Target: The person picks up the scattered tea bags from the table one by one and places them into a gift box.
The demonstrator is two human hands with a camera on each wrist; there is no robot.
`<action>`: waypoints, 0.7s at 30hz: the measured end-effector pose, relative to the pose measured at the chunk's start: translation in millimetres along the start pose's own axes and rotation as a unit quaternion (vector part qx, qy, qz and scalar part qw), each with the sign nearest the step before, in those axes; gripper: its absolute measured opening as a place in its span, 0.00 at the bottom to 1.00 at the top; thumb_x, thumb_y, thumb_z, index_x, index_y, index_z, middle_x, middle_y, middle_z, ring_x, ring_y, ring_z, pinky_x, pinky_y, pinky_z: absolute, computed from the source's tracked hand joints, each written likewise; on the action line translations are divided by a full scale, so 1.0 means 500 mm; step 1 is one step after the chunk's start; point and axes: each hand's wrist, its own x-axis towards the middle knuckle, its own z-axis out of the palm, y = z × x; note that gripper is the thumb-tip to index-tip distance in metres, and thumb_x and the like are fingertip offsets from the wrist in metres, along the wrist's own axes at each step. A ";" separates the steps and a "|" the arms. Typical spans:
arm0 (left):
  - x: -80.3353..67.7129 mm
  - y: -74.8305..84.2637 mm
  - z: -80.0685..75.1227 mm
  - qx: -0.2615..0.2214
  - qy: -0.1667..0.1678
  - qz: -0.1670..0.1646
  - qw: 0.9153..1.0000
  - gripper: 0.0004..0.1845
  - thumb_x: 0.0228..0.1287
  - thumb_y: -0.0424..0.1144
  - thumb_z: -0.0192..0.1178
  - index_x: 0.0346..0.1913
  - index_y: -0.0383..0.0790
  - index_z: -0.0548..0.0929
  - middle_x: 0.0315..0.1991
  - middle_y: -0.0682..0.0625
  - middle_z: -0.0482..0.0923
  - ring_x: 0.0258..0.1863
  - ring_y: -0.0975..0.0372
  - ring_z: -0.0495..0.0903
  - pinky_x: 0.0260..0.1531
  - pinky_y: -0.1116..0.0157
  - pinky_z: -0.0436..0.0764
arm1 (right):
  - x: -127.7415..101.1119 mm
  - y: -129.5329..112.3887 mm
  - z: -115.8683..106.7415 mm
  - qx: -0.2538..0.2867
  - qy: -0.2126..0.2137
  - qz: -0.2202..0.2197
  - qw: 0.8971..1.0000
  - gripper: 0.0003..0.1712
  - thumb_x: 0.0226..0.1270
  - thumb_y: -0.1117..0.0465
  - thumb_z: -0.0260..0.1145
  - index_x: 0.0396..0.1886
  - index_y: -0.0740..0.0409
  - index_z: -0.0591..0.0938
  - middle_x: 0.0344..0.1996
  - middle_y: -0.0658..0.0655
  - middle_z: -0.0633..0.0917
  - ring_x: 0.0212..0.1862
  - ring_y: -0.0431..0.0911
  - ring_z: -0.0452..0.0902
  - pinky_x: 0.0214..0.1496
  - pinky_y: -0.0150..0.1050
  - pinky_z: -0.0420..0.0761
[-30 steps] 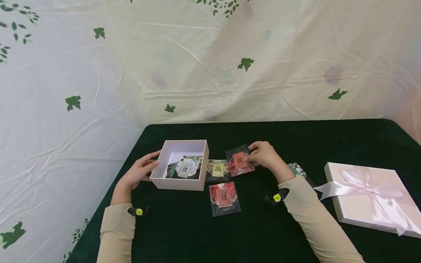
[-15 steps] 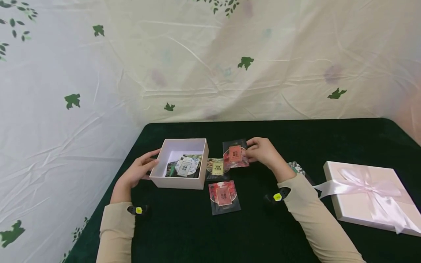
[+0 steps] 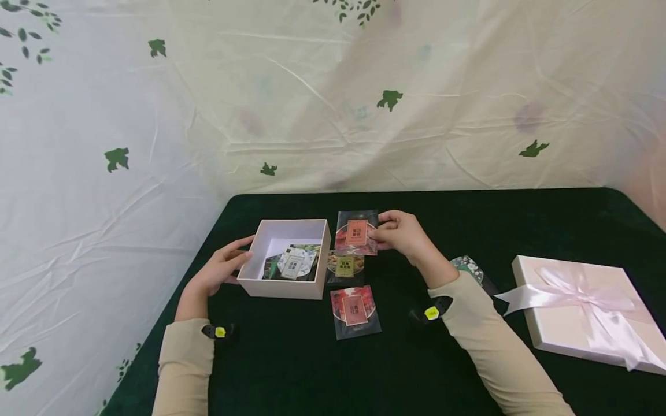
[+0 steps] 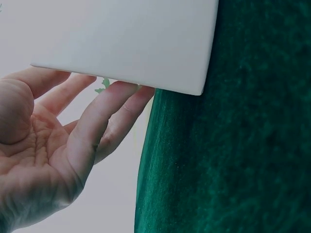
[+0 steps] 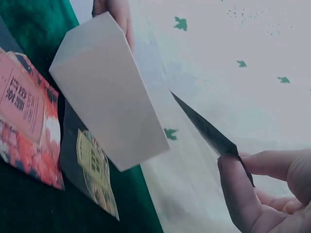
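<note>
Packet [image 3: 356, 233] pinched in right hand [image 3: 400, 234], beside box [image 3: 285, 286], left hand [image 3: 218, 271] on it

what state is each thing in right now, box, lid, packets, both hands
white box: open, upright on the table, packets inside
lid with pink ribbon: off the box, lying flat at the right
red packet: lifted off the table, pinched at its edge
yellow packet: flat beside the box
second red packet: flat on the cloth
left hand: fingers straight, against the box's side
right hand: pinches the red packet
</note>
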 end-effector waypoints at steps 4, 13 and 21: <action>-0.001 -0.005 0.000 0.000 0.003 -0.002 1.000 0.32 0.71 0.50 0.50 0.74 0.49 0.55 0.65 0.31 0.63 0.59 0.39 0.69 0.44 0.49 0.82 | 0.011 -0.014 0.020 0.011 -0.022 0.003 1.000 0.25 0.63 0.69 0.64 0.58 0.72 0.69 0.40 0.64 0.84 0.29 0.37 0.81 0.37 0.35 0.85; -0.001 -0.004 0.002 -0.007 0.003 -0.008 1.000 0.32 0.71 0.51 0.50 0.74 0.49 0.56 0.65 0.31 0.63 0.59 0.40 0.70 0.44 0.50 0.82 | 0.038 -0.048 0.072 0.002 -0.059 0.011 0.998 0.27 0.63 0.69 0.64 0.61 0.72 0.67 0.45 0.70 0.83 0.30 0.38 0.82 0.39 0.39 0.85; 0.002 -0.003 0.000 -0.003 0.002 0.001 1.000 0.33 0.71 0.51 0.51 0.74 0.49 0.56 0.65 0.31 0.64 0.59 0.40 0.70 0.44 0.50 0.82 | 0.059 -0.068 0.109 0.001 -0.080 0.016 0.997 0.28 0.64 0.69 0.63 0.62 0.71 0.67 0.48 0.70 0.82 0.35 0.42 0.82 0.42 0.42 0.85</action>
